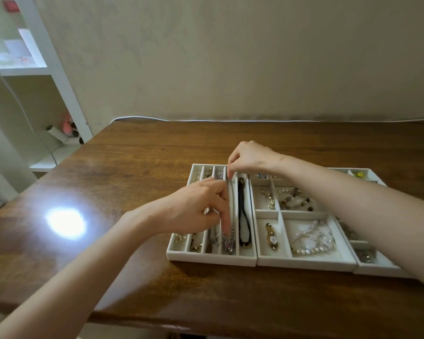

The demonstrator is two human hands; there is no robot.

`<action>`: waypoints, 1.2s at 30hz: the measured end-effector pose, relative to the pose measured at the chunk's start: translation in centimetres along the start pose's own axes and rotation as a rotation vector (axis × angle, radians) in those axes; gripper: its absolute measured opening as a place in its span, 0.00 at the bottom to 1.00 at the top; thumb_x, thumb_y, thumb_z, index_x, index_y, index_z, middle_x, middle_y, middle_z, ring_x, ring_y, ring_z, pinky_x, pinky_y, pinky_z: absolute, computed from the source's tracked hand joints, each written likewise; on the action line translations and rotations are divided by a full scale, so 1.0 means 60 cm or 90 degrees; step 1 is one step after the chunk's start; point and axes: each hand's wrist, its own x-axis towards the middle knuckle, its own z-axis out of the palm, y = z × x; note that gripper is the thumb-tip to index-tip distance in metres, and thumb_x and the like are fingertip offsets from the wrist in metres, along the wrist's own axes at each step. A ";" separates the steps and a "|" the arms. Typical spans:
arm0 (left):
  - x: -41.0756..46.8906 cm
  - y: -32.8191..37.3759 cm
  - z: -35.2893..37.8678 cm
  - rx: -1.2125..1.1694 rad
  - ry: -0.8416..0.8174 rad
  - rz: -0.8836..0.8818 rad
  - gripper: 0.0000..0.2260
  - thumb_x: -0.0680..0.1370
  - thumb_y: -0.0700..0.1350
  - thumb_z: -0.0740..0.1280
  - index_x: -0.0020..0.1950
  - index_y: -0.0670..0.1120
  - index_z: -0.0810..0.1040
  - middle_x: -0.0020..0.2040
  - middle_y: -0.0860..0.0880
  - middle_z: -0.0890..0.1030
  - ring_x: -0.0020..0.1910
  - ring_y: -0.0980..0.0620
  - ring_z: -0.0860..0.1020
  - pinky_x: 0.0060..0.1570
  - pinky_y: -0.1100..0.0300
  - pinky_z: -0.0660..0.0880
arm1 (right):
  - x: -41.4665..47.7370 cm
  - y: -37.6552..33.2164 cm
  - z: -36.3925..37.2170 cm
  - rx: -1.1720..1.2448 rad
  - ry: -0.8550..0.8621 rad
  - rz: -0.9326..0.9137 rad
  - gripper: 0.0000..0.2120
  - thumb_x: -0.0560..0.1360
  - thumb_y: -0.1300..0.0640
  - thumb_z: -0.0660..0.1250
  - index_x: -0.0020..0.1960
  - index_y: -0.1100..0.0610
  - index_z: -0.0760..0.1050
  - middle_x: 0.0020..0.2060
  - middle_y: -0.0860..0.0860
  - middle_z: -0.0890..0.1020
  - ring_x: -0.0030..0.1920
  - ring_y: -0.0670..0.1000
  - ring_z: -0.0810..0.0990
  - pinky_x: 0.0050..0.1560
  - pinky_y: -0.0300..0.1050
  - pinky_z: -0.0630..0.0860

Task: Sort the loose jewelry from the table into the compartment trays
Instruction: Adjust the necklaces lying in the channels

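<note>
The thin silver chain necklace (230,243) lies lengthwise in a narrow slot of the white slotted tray (206,257) on the brown wooden table (132,167). The right hand (250,156) pinches its 12 o'clock end. The left hand (196,206) reaches its fingers onto it toward 6 o'clock, grip unclear.

You have white trays (212,259) on a brown table (132,167) with wood stripes. You can see a silver chain (230,242), a black cord (242,209), white pearls (311,250), brown beads (295,201) and a small yellow thing (359,174).

No legible text anywhere.
</note>
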 end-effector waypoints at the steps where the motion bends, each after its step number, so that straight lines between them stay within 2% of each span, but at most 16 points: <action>1: -0.001 0.001 0.002 -0.001 -0.006 0.005 0.13 0.73 0.37 0.63 0.43 0.55 0.82 0.43 0.55 0.69 0.47 0.60 0.67 0.47 0.69 0.65 | -0.001 0.000 0.001 0.000 -0.010 0.002 0.07 0.71 0.57 0.67 0.42 0.50 0.84 0.31 0.41 0.75 0.34 0.44 0.70 0.31 0.41 0.63; 4: -0.005 0.001 0.004 0.006 -0.008 0.017 0.04 0.74 0.46 0.68 0.47 0.53 0.80 0.45 0.56 0.71 0.48 0.59 0.67 0.48 0.67 0.67 | -0.002 -0.001 0.005 -0.018 0.004 0.002 0.09 0.72 0.56 0.65 0.45 0.49 0.84 0.39 0.42 0.79 0.41 0.46 0.74 0.34 0.41 0.65; 7: -0.011 -0.002 -0.002 0.014 -0.032 0.006 0.04 0.73 0.51 0.70 0.46 0.55 0.77 0.48 0.56 0.71 0.49 0.60 0.67 0.48 0.67 0.68 | -0.003 0.003 0.006 -0.041 0.015 -0.001 0.10 0.74 0.56 0.63 0.49 0.50 0.83 0.50 0.45 0.81 0.49 0.48 0.77 0.43 0.42 0.69; 9: -0.015 -0.002 -0.004 0.032 -0.059 -0.011 0.04 0.72 0.52 0.71 0.44 0.57 0.77 0.47 0.57 0.70 0.49 0.60 0.66 0.48 0.68 0.67 | -0.006 0.006 0.005 -0.046 0.010 -0.004 0.12 0.75 0.58 0.61 0.52 0.51 0.83 0.52 0.47 0.81 0.49 0.48 0.76 0.44 0.42 0.69; 15: -0.020 0.001 0.002 0.082 -0.083 -0.026 0.03 0.71 0.53 0.71 0.43 0.57 0.79 0.46 0.58 0.69 0.48 0.61 0.65 0.45 0.70 0.65 | -0.013 0.011 0.005 -0.034 0.044 -0.024 0.12 0.74 0.58 0.61 0.50 0.51 0.82 0.46 0.47 0.80 0.48 0.48 0.76 0.42 0.42 0.69; 18: -0.022 -0.001 0.008 0.096 -0.065 -0.022 0.02 0.73 0.52 0.71 0.44 0.56 0.79 0.47 0.58 0.69 0.48 0.60 0.66 0.46 0.68 0.67 | -0.015 0.011 0.002 -0.015 0.067 -0.038 0.11 0.74 0.58 0.62 0.49 0.53 0.82 0.43 0.47 0.79 0.38 0.45 0.74 0.35 0.41 0.67; 20: -0.023 -0.001 0.013 0.097 -0.047 -0.014 0.01 0.73 0.50 0.70 0.43 0.55 0.78 0.47 0.57 0.70 0.48 0.60 0.67 0.47 0.66 0.69 | -0.017 0.011 0.001 -0.001 0.086 -0.049 0.11 0.74 0.59 0.61 0.48 0.53 0.83 0.42 0.46 0.78 0.34 0.42 0.71 0.35 0.41 0.67; 25: -0.024 0.002 0.010 0.078 -0.045 -0.005 0.03 0.74 0.47 0.68 0.42 0.54 0.76 0.47 0.55 0.71 0.48 0.58 0.68 0.49 0.62 0.70 | -0.019 0.012 -0.001 0.014 0.109 -0.063 0.12 0.75 0.62 0.60 0.48 0.53 0.82 0.33 0.40 0.73 0.32 0.39 0.69 0.33 0.38 0.65; 30: -0.014 0.009 0.000 0.038 -0.018 0.015 0.04 0.74 0.48 0.69 0.42 0.56 0.76 0.46 0.57 0.71 0.48 0.61 0.67 0.45 0.71 0.66 | -0.020 0.014 -0.002 0.016 0.116 -0.063 0.12 0.74 0.61 0.60 0.46 0.52 0.82 0.32 0.39 0.72 0.33 0.40 0.69 0.36 0.41 0.66; 32: -0.009 0.016 0.002 0.022 -0.030 0.024 0.01 0.74 0.49 0.69 0.44 0.54 0.78 0.47 0.55 0.72 0.48 0.61 0.68 0.45 0.71 0.66 | -0.021 0.015 -0.003 0.023 0.107 -0.063 0.13 0.73 0.61 0.60 0.46 0.51 0.83 0.32 0.39 0.72 0.33 0.40 0.69 0.40 0.41 0.67; 36: -0.010 0.014 0.003 0.002 -0.081 0.016 0.04 0.75 0.47 0.67 0.48 0.55 0.80 0.48 0.54 0.72 0.48 0.59 0.68 0.47 0.67 0.68 | -0.028 0.016 -0.004 0.030 0.071 -0.070 0.13 0.73 0.62 0.61 0.47 0.53 0.83 0.28 0.41 0.72 0.30 0.40 0.70 0.34 0.40 0.67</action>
